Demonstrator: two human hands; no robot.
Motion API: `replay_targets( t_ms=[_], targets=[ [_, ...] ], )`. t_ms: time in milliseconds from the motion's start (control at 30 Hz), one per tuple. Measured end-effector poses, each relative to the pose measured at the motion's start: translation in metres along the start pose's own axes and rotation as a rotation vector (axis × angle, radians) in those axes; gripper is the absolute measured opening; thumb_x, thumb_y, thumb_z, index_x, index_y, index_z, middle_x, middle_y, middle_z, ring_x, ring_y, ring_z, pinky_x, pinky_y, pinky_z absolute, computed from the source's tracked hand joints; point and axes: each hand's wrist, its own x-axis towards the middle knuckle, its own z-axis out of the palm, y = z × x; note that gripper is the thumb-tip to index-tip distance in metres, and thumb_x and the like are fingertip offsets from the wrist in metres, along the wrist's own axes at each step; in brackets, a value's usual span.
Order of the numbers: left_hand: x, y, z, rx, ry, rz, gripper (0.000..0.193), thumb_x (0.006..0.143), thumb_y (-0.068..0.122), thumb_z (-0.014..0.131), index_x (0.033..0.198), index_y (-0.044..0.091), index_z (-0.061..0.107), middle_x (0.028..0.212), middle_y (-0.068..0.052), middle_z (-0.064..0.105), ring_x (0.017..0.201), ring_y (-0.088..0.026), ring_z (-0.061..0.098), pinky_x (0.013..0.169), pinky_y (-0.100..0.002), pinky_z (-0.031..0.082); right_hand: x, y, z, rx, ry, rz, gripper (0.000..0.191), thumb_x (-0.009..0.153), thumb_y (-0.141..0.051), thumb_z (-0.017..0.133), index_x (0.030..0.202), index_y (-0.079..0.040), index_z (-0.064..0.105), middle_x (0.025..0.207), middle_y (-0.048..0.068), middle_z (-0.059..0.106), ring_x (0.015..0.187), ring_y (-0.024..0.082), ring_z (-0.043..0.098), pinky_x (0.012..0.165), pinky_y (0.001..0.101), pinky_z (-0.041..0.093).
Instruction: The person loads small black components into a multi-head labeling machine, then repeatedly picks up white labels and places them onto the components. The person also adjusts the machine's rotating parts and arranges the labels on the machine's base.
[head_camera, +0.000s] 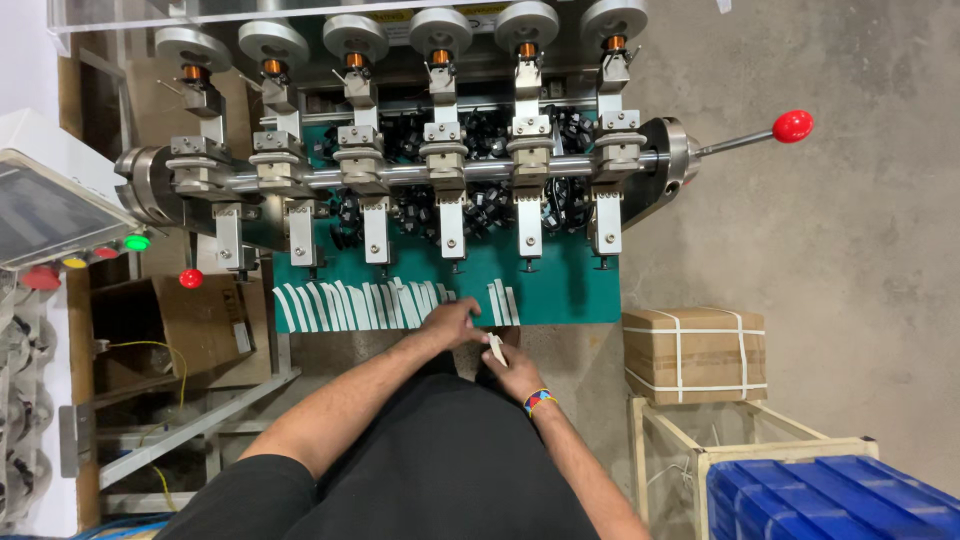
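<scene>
The left hand (450, 322) rests fingers-together on the row of white strips (350, 303) fanned along the green worktop's (560, 290) front edge, likely steadying them, while the right hand (510, 368) pinches one white strip (495, 346) just below that edge

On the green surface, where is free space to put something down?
Free: the green surface right of the white strips, up to its right edge. Crowded: the left part under the strips, where the left hand rests, and farther up among the black parts.
</scene>
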Motion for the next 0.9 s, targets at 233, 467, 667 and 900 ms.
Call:
replay_targets(
  t_ms=[233,467,667,900],
  targets=[
    [0.020,0.005,0.011,-0.086,0.065,-0.004,0.016,0.091,0.011,0.066,0.077,0.004,0.066,0.083,-0.013,0.077,0.083,-0.023,0.081,0.075,-0.037,0.062,-0.014,0.005,0.009,0.209,0.006,0.006,0.033,0.101,-0.038,0.062,0.104,-0.006,0.072,0.076,0.009,0.066,0.069,0.017,0.060,0.066,0.0367,0.051],
    [0.048,0.033,-0.014,0.407,0.254,-0.013,0.019,0.084,0.013,0.077,0.095,0.002,0.066,0.119,-0.018,0.064,0.091,-0.040,0.071,0.075,-0.046,0.060,0.015,0.002,0.016,0.392,0.062,0.290,0.053,0.105,-0.048,0.047,0.091,-0.003,0.073,0.061,0.001,0.055,0.051,0.012,0.050,0.050,0.0301,0.041],
    [0.023,0.014,-0.014,0.222,0.445,0.187,0.042,0.078,0.012,0.081,0.112,0.003,0.059,0.115,-0.018,0.065,0.096,-0.040,0.068,0.078,-0.047,0.058,0.049,-0.018,0.009,0.563,-0.227,0.646,0.052,0.105,-0.048,0.050,0.085,-0.004,0.067,0.058,0.003,0.048,0.047,0.019,0.043,0.047,0.0388,0.039],
    [-0.009,-0.016,-0.001,0.031,0.012,-0.067,0.053,0.072,0.029,0.091,0.111,0.007,0.063,0.090,-0.012,0.072,0.089,-0.032,0.070,0.076,-0.044,0.055,0.010,-0.011,0.018,-0.070,-0.105,-0.079,0.040,0.096,-0.045,0.065,0.099,-0.006,0.073,0.081,0.015,0.072,0.080,0.028,0.071,0.073,0.0374,0.052]
  ],
)
